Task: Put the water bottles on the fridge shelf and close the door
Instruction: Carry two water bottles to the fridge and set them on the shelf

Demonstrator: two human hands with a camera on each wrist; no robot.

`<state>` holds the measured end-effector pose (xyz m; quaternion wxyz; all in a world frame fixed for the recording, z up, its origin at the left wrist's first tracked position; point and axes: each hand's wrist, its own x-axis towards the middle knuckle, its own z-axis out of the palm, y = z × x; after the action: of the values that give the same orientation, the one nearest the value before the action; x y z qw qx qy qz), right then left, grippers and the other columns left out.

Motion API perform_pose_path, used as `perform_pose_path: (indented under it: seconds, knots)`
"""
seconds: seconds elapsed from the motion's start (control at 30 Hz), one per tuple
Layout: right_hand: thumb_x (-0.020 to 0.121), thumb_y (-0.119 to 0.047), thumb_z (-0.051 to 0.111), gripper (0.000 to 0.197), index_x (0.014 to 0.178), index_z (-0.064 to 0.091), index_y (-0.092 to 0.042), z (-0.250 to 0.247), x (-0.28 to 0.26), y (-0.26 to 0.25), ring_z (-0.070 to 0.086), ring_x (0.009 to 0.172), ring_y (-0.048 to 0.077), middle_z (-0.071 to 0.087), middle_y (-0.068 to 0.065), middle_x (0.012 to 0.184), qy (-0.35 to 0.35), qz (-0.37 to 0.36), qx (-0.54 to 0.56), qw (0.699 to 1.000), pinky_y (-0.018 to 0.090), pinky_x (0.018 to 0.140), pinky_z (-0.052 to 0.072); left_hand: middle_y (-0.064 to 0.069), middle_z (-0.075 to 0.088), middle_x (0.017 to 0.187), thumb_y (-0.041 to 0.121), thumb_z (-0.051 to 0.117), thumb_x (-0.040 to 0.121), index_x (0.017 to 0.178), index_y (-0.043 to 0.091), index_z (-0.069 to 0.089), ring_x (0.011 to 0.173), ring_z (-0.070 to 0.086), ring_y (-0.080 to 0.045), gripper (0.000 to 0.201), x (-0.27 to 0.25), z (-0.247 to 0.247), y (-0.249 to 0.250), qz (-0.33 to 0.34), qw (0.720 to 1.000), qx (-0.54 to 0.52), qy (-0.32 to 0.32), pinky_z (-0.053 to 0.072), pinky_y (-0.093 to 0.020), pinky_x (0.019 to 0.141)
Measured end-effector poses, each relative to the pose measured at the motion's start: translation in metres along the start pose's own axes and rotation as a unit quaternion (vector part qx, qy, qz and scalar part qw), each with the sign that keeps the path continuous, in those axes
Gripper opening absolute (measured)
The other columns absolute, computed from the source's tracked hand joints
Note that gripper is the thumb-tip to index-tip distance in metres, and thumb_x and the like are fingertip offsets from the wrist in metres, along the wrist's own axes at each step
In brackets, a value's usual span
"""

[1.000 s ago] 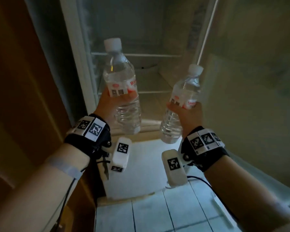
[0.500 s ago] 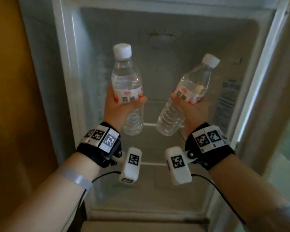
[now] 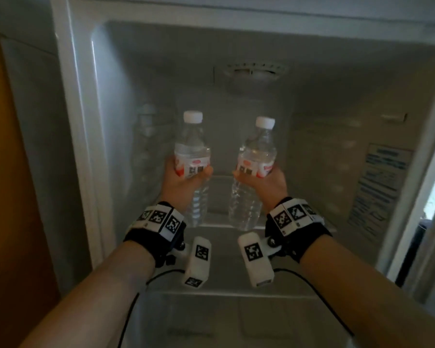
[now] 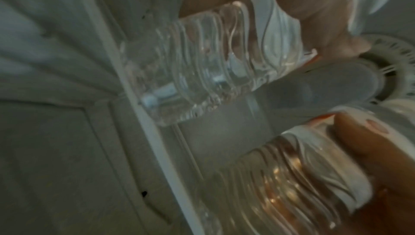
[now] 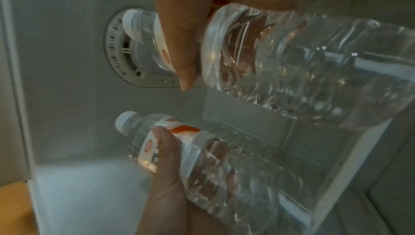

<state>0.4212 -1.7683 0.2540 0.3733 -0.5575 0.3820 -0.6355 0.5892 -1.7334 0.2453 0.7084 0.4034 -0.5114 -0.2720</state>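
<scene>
Two clear water bottles with white caps and red-and-white labels stand upright inside the open fridge. My left hand (image 3: 181, 183) grips the left bottle (image 3: 192, 146) round its label. My right hand (image 3: 270, 183) grips the right bottle (image 3: 258, 149) the same way. Both bottle bases are level with the white front edge of the fridge shelf (image 3: 219, 225); whether they touch it I cannot tell. In the left wrist view my thumb (image 4: 363, 150) lies on the left bottle (image 4: 280, 185), with the right bottle (image 4: 213, 61) beyond. The right wrist view shows the right bottle (image 5: 314, 61) and the left bottle (image 5: 202, 159).
A round thermostat dial (image 3: 255, 71) sits in the fridge roof above the bottles. A printed sticker (image 3: 379, 187) is on the right inner wall. A lower shelf (image 3: 224, 295) lies under my wrists. A wooden panel (image 3: 0, 172) flanks the fridge on the left.
Both hands have carried the bottles forward and deeper into the fridge compartment. The right bottle has turned from tilted to upright. My view has risen toward the upper shelf.
</scene>
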Motion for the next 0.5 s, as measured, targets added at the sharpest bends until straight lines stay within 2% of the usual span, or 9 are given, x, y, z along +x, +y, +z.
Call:
perform_pose_path:
  seconds: [0.1, 0.2, 0.27, 0.3, 0.37, 0.4, 0.47, 0.5]
  knots:
    - [0.059, -0.016, 0.084, 0.069, 0.119, 0.052, -0.006, 0.009, 0.014, 0.012, 0.068, 0.092, 0.021, 0.068, 0.01, 0.105, -0.01, 0.01, -0.004, 1.0, 0.016, 0.055, 0.054, 0.009, 0.058, 0.09, 0.011, 0.071, 0.078, 0.117, 0.014, 0.042, 0.078, 0.058, -0.003, 0.048, 0.015, -0.002, -0.011, -0.001, 1.0, -0.012, 0.023, 0.051, -0.011, 0.057]
    - [0.062, -0.018, 0.083, 0.066, 0.118, 0.048, -0.012, 0.018, 0.024, 0.018, 0.066, 0.095, 0.021, 0.065, 0.006, 0.105, -0.037, 0.007, -0.016, 0.999, 0.025, 0.068, 0.055, 0.007, 0.058, 0.099, 0.012, 0.068, 0.08, 0.125, 0.011, 0.04, 0.089, 0.06, -0.008, 0.053, 0.025, 0.0, -0.017, -0.018, 0.999, -0.016, 0.033, 0.051, -0.017, 0.07]
    - [0.067, -0.011, 0.079, 0.062, 0.117, 0.044, -0.018, 0.02, 0.027, 0.019, 0.064, 0.097, 0.019, 0.061, 0.001, 0.105, -0.074, 0.012, -0.01, 0.997, 0.031, 0.078, 0.055, 0.005, 0.058, 0.1, 0.009, 0.067, 0.08, 0.125, 0.009, 0.036, 0.09, 0.06, -0.01, 0.055, 0.028, 0.001, -0.021, -0.025, 1.0, -0.012, 0.013, 0.051, -0.014, 0.065]
    - [0.069, -0.004, 0.076, 0.065, 0.12, 0.039, -0.018, 0.019, 0.028, 0.02, 0.062, 0.1, 0.019, 0.059, 0.0, 0.108, -0.097, 0.022, 0.002, 0.995, 0.034, 0.083, 0.054, 0.003, 0.058, 0.105, 0.007, 0.068, 0.079, 0.13, 0.008, 0.032, 0.094, 0.061, -0.012, 0.062, 0.029, 0.0, -0.023, -0.038, 0.999, -0.012, -0.005, 0.051, -0.014, 0.065]
    - [0.072, 0.009, 0.065, 0.067, 0.123, 0.034, -0.02, 0.014, 0.028, 0.023, 0.058, 0.102, 0.018, 0.057, -0.002, 0.108, -0.146, 0.04, 0.032, 0.988, 0.033, 0.083, 0.052, -0.003, 0.055, 0.121, 0.003, 0.071, 0.075, 0.138, 0.01, 0.023, 0.109, 0.058, -0.019, 0.079, 0.031, -0.005, -0.027, -0.073, 0.997, -0.013, -0.036, 0.05, -0.02, 0.075]
    - [0.073, 0.014, 0.06, 0.064, 0.121, 0.036, -0.021, 0.009, 0.029, 0.023, 0.058, 0.101, 0.017, 0.057, -0.003, 0.107, -0.171, 0.042, 0.039, 0.984, 0.031, 0.081, 0.051, -0.004, 0.055, 0.125, 0.003, 0.073, 0.071, 0.139, 0.012, 0.024, 0.113, 0.056, -0.021, 0.084, 0.032, -0.008, -0.028, -0.089, 0.995, -0.012, -0.046, 0.05, -0.026, 0.083]
    - [0.072, 0.014, 0.06, 0.06, 0.116, 0.043, -0.022, 0.001, 0.031, 0.022, 0.059, 0.097, 0.014, 0.059, -0.005, 0.104, -0.203, 0.043, 0.023, 0.978, 0.029, 0.079, 0.05, -0.007, 0.061, 0.122, 0.004, 0.077, 0.058, 0.134, 0.013, 0.037, 0.113, 0.058, -0.025, 0.086, 0.031, -0.015, -0.028, -0.108, 0.992, -0.011, -0.061, 0.047, -0.044, 0.097]
    - [0.071, 0.011, 0.065, 0.058, 0.116, 0.046, -0.021, -0.001, 0.032, 0.022, 0.06, 0.096, 0.013, 0.061, -0.005, 0.103, -0.204, 0.038, 0.004, 0.978, 0.028, 0.079, 0.051, -0.006, 0.064, 0.117, 0.009, 0.08, 0.053, 0.128, 0.014, 0.045, 0.111, 0.06, -0.024, 0.084, 0.03, -0.018, -0.026, -0.109, 0.992, -0.001, -0.062, 0.045, -0.049, 0.1]
